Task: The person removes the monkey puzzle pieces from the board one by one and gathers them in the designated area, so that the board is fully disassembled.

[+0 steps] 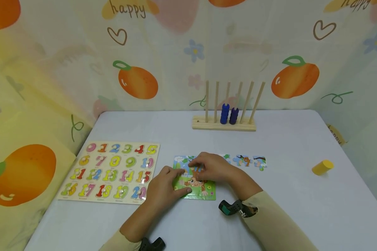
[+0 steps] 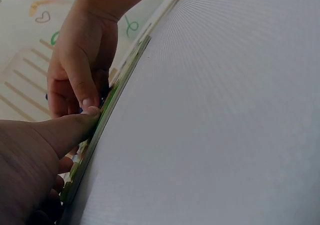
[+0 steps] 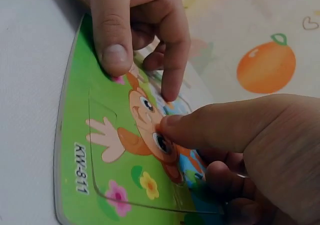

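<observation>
A cartoon monkey jigsaw puzzle (image 1: 209,193) with a green border lies flat on the table under both hands. My left hand (image 1: 164,186) rests on its left side; the thumb touches the green border (image 3: 75,115) and the index finger reaches onto the picture. From the upper right, my right hand (image 1: 215,167) bends over the picture. Its thumb (image 3: 200,127) touches the monkey's face (image 3: 147,112). The other right fingers are bent and partly hidden, so whether they pinch a piece cannot be told. Loose puzzle pieces (image 1: 243,160) lie right of the puzzle, one partly behind the right hand.
A number board (image 1: 113,169) with knobbed numerals lies at the left. At the back, a wooden peg stand (image 1: 224,127) carries blue beads (image 1: 224,114) and dark purple beads (image 1: 234,116). On the right, a yellow cylinder (image 1: 322,167) lies on the white table (image 1: 286,198).
</observation>
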`<state>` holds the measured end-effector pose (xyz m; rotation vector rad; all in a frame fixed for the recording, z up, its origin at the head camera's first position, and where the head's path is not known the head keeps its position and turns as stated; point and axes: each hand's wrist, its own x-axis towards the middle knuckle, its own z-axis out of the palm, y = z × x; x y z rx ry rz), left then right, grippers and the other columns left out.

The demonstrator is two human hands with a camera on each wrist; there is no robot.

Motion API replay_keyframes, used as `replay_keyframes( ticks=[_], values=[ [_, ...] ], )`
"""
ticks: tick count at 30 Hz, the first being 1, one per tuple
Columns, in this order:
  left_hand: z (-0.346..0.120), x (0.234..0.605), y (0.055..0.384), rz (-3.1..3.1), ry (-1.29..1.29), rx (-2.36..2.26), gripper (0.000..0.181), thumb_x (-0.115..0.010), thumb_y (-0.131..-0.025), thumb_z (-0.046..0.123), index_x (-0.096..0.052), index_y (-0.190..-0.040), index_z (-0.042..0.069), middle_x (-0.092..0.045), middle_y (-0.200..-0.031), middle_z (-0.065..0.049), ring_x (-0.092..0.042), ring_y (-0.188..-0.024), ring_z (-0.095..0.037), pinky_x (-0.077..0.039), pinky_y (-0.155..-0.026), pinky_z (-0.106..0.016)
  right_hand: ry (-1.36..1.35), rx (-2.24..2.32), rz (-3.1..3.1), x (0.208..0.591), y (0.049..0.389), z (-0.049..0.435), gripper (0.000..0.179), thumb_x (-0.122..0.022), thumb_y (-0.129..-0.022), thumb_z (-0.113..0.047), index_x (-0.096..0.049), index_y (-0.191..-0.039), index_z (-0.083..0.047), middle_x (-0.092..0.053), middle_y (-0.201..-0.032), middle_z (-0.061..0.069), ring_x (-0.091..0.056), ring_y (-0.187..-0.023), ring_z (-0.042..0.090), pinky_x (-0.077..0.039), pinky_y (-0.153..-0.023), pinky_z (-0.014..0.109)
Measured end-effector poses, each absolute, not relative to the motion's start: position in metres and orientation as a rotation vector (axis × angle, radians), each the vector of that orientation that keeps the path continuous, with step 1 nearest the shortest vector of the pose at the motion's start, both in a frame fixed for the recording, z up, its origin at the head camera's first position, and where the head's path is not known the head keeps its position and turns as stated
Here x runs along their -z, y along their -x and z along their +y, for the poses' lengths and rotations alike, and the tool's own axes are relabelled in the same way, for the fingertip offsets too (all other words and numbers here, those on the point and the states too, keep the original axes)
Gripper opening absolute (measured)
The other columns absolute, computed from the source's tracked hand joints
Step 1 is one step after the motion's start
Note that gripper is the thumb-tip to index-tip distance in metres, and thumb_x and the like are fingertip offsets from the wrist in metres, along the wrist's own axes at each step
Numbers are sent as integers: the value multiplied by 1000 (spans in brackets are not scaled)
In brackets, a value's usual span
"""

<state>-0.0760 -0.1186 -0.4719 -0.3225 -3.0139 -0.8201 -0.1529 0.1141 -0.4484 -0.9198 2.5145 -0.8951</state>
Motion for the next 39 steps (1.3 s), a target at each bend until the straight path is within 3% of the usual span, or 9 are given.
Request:
replay_keyframes(
  ticks=[9,21,24,30,39],
  values=[
    [-119,472,76,-3009,329,830,66,-93,-78,53,-75,-134,23,-55,-103,4,-47,-74,-10,-41,-63,-29,890,860,2504,449,151,113,37,-86,-90,-19,-78,-125,-23,-64,-118,-5,-58,-94,10,-48,-85,34],
    [-118,472,76,-3010,331,812,66,-93,-78,54,-75,-134,24,-54,-101,4,-46,-72,-10,-40,-61,-28,756,914,2499,446,152,113,43,-89,-86,-19,-72,-125,-16,-62,-117,-3,-58,-100,14,-48,-91,36],
    [-118,473,76,-3012,329,805,66,-93,-78,54,-75,-134,24,-54,-102,4,-46,-73,-10,-40,-61,-28,766,907,2483,445,151,114,42,-86,-86,-14,-71,-126,-16,-62,-118,-3,-57,-99,14,-48,-90,35],
    [-118,472,76,-3014,329,809,66,-94,-78,54,-75,-134,23,-54,-102,4,-46,-73,-10,-40,-61,-28,793,942,2433,444,154,117,47,-68,-84,5,-71,-128,-11,-61,-115,1,-52,-83,12,-45,-76,29],
    [-118,473,76,-3022,317,809,66,-94,-78,54,-75,-134,24,-54,-101,4,-45,-73,-10,-39,-61,-28,758,930,2424,444,154,114,46,-69,-86,7,-69,-129,-11,-60,-119,1,-54,-88,14,-46,-81,31]
  ],
)
